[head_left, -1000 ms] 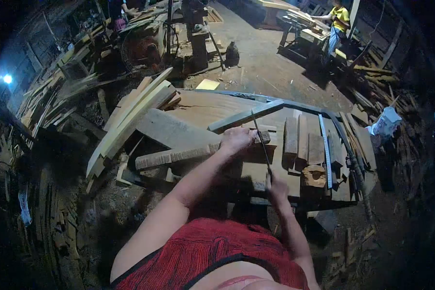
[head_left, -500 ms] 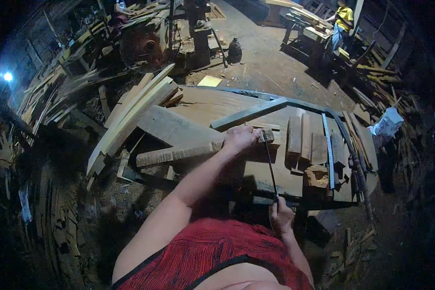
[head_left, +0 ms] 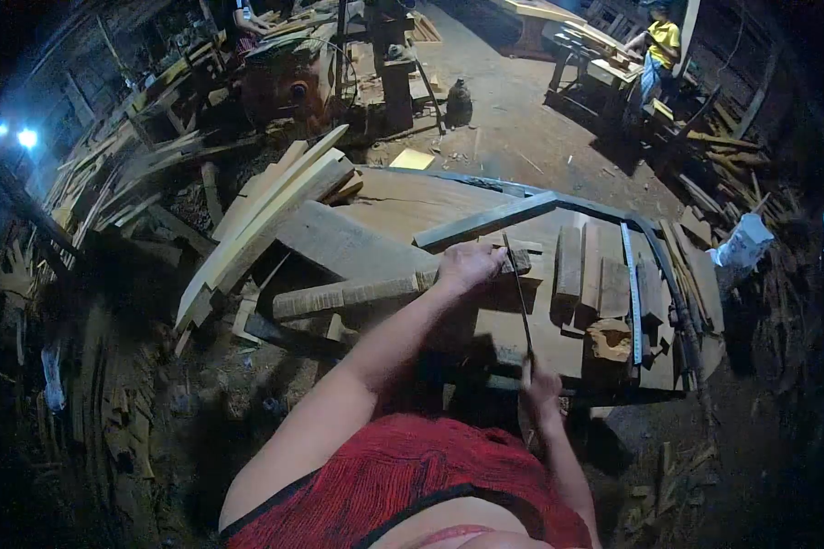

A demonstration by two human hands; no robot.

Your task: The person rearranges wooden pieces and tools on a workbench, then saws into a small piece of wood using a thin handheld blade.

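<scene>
My left hand [head_left: 471,265] is closed over the right part of a long wooden beam [head_left: 348,295] that lies crosswise on the workbench [head_left: 412,194]. Its fingers bend over the far edge of the wood. Just right of those fingers, a thin dark saw [head_left: 520,297], seen nearly edge-on, crosses the beam near its right end. My right hand [head_left: 542,389] grips the saw's near end by the bench's front edge; the handle is mostly hidden in the fist. Whether the blade sits in a cut I cannot tell.
Several short wood blocks [head_left: 569,265] and a pale ruler-like strip [head_left: 632,293] lie to the right. Long boards [head_left: 265,229] lean at the left, and a grey angled bar [head_left: 485,220] crosses behind. A person in yellow [head_left: 664,41] stands far right.
My right hand has pushed the saw forward, away from my body, and the far tip reaches further past the beam. The left hand keeps its place on the wood. The view has shifted slightly.
</scene>
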